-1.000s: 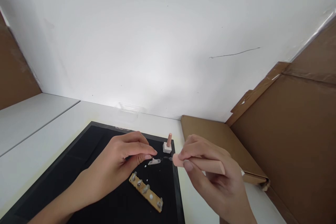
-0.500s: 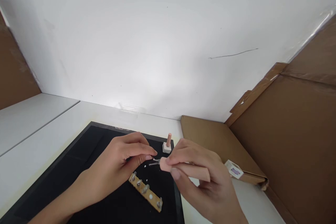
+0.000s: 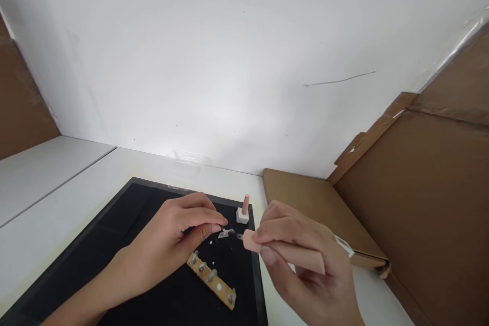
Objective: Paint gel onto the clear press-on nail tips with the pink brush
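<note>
My left hand (image 3: 187, 224) is closed in a pinch, thumb against fingertips, on a small clear piece (image 3: 225, 234) that looks like a false nail tip. My right hand (image 3: 301, 260) grips a pink nail polish brush (image 3: 284, 252) by its long handle, and its bristle end points left, close to the clear piece. Whether bristles and piece touch, I cannot tell. Below my left fingers lies a tan strip (image 3: 214, 282) bearing several clear, upright pieces and a white dot. Behind the hands stands a white square polish bottle (image 3: 242, 215) with a pink cap.
A black mat (image 3: 126, 229) lies under the work, with tiny white bits (image 3: 211, 242) on it. To the right are a flat cardboard box (image 3: 305, 193) and a white block (image 3: 346, 246), partly hidden by my right hand. A brown cardboard wall (image 3: 428, 178) rises beyond.
My right hand has drawn the brush slightly to the right, away from my left fingertips. More of the clear piece now shows. My left hand has stayed nearly still.
</note>
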`<act>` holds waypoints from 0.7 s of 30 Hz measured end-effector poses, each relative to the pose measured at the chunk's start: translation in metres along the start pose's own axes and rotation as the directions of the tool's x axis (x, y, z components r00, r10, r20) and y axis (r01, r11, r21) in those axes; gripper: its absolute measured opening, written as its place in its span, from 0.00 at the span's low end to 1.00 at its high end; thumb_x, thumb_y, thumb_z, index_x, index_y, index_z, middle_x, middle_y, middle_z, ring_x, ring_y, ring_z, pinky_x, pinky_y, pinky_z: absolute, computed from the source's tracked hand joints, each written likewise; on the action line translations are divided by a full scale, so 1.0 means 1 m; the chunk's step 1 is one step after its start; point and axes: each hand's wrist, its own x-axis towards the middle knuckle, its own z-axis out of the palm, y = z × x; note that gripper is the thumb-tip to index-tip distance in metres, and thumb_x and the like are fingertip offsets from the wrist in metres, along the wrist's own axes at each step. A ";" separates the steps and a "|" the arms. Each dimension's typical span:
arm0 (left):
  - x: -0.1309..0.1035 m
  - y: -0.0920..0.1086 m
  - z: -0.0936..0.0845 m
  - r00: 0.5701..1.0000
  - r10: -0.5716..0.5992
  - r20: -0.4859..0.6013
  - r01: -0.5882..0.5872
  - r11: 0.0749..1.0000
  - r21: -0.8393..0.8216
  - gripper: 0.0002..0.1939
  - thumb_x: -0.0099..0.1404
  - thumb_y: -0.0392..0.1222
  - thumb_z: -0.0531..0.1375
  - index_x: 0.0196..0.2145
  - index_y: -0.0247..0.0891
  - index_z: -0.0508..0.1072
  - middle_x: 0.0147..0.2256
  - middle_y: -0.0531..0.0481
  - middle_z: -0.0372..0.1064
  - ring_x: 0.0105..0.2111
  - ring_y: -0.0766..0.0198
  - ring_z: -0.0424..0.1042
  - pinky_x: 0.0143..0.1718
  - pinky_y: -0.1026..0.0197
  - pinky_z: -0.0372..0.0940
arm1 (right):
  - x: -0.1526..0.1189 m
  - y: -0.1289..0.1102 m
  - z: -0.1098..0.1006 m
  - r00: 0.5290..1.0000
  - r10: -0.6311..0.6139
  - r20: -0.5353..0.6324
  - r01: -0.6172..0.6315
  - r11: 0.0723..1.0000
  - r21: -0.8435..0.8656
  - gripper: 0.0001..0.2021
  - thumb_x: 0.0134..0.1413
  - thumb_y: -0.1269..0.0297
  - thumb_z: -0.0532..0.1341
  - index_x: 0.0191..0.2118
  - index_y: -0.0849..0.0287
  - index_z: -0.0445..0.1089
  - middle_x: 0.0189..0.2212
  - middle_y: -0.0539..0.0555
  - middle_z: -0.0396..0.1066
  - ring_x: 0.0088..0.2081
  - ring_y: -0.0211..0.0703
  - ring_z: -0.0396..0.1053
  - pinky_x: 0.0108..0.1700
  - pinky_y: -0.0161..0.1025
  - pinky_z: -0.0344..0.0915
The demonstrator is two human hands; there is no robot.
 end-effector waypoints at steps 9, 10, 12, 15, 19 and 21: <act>0.002 -0.001 -0.002 0.995 -0.099 0.026 0.099 0.995 -0.011 0.10 0.66 0.34 0.56 0.38 0.41 0.77 0.33 0.50 0.72 0.32 0.65 0.71 0.33 0.65 0.64 | -0.001 0.003 -0.003 1.000 0.015 -0.020 -0.017 0.998 -0.061 0.11 0.48 0.81 0.56 0.32 0.56 0.67 0.22 0.49 0.69 0.22 0.37 0.62 0.23 0.36 0.59; 0.003 -0.001 -0.002 0.991 -0.130 0.027 0.131 0.991 -0.017 0.09 0.66 0.34 0.56 0.37 0.41 0.77 0.32 0.50 0.72 0.32 0.65 0.71 0.33 0.65 0.63 | -0.002 0.004 -0.005 0.999 0.024 -0.039 -0.026 0.998 -0.057 0.11 0.48 0.81 0.56 0.32 0.56 0.67 0.22 0.49 0.69 0.22 0.37 0.61 0.23 0.36 0.59; 0.005 -0.004 -0.001 0.978 -0.208 0.032 0.210 0.976 -0.057 0.09 0.65 0.36 0.57 0.36 0.40 0.78 0.31 0.51 0.72 0.31 0.65 0.70 0.33 0.64 0.63 | -0.002 0.007 -0.008 0.995 0.066 -0.069 -0.072 0.994 -0.083 0.11 0.50 0.80 0.56 0.32 0.56 0.68 0.22 0.49 0.68 0.22 0.36 0.61 0.22 0.35 0.58; 0.005 -0.010 0.008 0.939 -0.335 0.081 0.344 0.920 -0.187 0.08 0.64 0.38 0.58 0.34 0.38 0.78 0.31 0.50 0.72 0.30 0.65 0.69 0.32 0.64 0.62 | -0.001 0.013 -0.014 0.980 0.163 -0.114 -0.179 0.972 -0.153 0.08 0.52 0.77 0.57 0.29 0.56 0.68 0.22 0.49 0.67 0.22 0.36 0.61 0.22 0.34 0.57; -0.009 -0.022 0.033 0.871 -0.455 0.185 0.491 0.808 -0.325 0.07 0.59 0.36 0.59 0.34 0.33 0.77 0.30 0.49 0.70 0.30 0.65 0.68 0.32 0.64 0.63 | 0.001 0.026 -0.021 0.945 0.282 -0.165 -0.308 0.937 -0.163 0.08 0.52 0.73 0.57 0.25 0.57 0.67 0.20 0.48 0.68 0.21 0.35 0.60 0.22 0.33 0.58; -0.022 -0.027 0.047 0.840 -0.490 0.232 0.542 0.775 -0.325 0.07 0.57 0.34 0.60 0.33 0.32 0.78 0.29 0.49 0.70 0.29 0.65 0.68 0.32 0.64 0.63 | 0.001 0.035 -0.022 0.923 0.351 -0.159 -0.374 0.915 -0.150 0.08 0.52 0.72 0.57 0.24 0.57 0.67 0.18 0.47 0.68 0.22 0.36 0.63 0.23 0.33 0.58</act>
